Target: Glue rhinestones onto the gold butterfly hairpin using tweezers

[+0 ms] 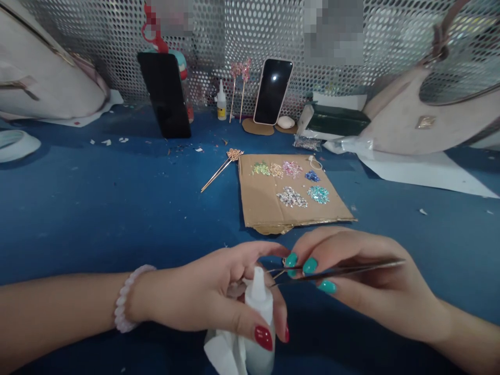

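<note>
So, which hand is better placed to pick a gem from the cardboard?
Probably the right hand: it holds the tweezers, which suit such tiny gems, while the left hand is busy gripping the white squeeze bottle.

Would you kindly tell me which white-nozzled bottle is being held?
The near bottle, gripped in the left hand; the other bottle, with a yellow label, stands at the back near the mesh.

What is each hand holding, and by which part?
Left hand: white nozzle bottle, around its body; whether it grips the tissue is unclear. Right hand: tweezers, by their arms.
</note>
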Demonstrator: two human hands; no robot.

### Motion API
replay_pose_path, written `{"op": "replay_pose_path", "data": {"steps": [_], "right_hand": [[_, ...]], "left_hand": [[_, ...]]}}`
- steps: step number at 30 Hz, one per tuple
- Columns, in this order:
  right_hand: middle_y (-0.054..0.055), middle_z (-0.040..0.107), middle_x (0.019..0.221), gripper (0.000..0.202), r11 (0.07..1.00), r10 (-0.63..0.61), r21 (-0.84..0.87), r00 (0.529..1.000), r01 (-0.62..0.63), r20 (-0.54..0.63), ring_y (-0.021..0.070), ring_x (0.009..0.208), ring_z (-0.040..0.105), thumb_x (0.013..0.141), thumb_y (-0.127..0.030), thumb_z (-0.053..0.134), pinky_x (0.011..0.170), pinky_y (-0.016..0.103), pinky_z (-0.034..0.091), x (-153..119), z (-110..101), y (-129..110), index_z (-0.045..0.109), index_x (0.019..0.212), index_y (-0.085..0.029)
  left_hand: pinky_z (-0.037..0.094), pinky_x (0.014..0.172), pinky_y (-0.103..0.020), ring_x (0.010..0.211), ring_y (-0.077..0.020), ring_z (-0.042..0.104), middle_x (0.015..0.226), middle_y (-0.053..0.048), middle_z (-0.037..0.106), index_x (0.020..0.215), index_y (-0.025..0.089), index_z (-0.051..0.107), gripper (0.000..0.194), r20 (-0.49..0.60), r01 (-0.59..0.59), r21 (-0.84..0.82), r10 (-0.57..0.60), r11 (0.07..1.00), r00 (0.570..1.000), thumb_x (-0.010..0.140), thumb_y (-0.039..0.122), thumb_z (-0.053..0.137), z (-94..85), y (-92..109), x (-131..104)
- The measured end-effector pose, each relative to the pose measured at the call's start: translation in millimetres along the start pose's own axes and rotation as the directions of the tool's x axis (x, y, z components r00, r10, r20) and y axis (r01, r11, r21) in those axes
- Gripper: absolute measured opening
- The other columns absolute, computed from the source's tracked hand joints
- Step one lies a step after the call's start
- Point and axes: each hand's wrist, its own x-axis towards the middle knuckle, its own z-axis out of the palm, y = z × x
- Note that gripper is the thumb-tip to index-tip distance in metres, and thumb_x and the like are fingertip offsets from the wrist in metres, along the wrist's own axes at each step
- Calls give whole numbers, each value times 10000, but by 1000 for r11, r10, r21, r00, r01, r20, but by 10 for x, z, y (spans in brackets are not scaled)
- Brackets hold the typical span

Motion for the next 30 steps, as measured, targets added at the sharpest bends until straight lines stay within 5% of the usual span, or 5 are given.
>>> {"op": "replay_pose_path", "data": {"steps": [6, 18, 30], "right_hand": [[16, 683, 977, 344, 993, -87, -73, 991, 94, 98, 138, 895, 647, 796, -47, 620, 801, 265, 533, 9, -24, 14, 670, 1020, -305], [13, 667, 971, 370, 980, -133, -126, 981, 151, 140, 118, 859, 631, 773, 28, 579, 771, 259, 530, 24, -28, 12, 645, 996, -261], [17, 686, 928, 394, 959, -156, -233, 986, 164, 55, 131, 789, 653, 776, -11, 578, 696, 249, 540, 14, 20, -38, 664, 1004, -321]], "left_hand": [[444, 682, -108, 819, -41, 600, 939, -1, 607, 1394, 258, 310, 623, 58, -35, -46, 38, 998, 998, 869, 173, 635, -24, -35, -17], [430, 765, -130, 916, -54, 597, 949, 12, 600, 1393, 274, 325, 574, 114, -72, -42, 77, 996, 990, 898, 147, 587, -34, -15, 3], [416, 675, -118, 808, -47, 544, 983, -3, 546, 1374, 266, 352, 539, 154, -72, 26, 67, 997, 986, 895, 139, 565, -38, -5, 21]]}}
